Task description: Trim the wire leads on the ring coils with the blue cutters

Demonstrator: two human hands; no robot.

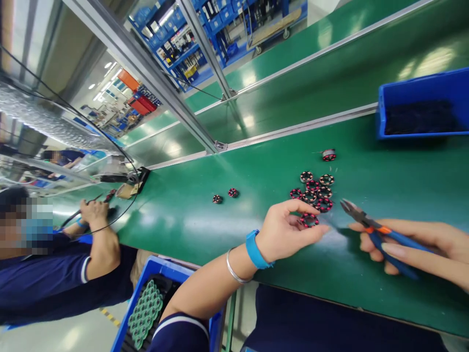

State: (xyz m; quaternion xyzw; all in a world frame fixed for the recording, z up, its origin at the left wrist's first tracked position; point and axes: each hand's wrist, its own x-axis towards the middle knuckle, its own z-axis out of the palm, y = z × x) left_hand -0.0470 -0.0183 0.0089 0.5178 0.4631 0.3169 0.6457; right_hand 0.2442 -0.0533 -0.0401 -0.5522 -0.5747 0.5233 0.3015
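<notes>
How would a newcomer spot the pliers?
On the green bench, find the blue bin at right. Below it in view, the person's right hand holds the pliers, tips near piled rings. Unlike those round rings, they're long, with blue handles, orange near the pivot.

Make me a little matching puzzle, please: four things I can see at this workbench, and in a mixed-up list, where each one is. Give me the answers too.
Things:
1. Pliers
2. Blue wristband
3. Green lattice-like piece
4. Ring-shaped part with pinkish-red sections

Places:
A. Inside the blue bin at the picture's lower left
B. Between the thumb and forefinger of the left hand
C. In the right hand
D. Around the left wrist, beside a silver bangle

Right pairs: 1-C, 2-D, 3-A, 4-B.
</notes>
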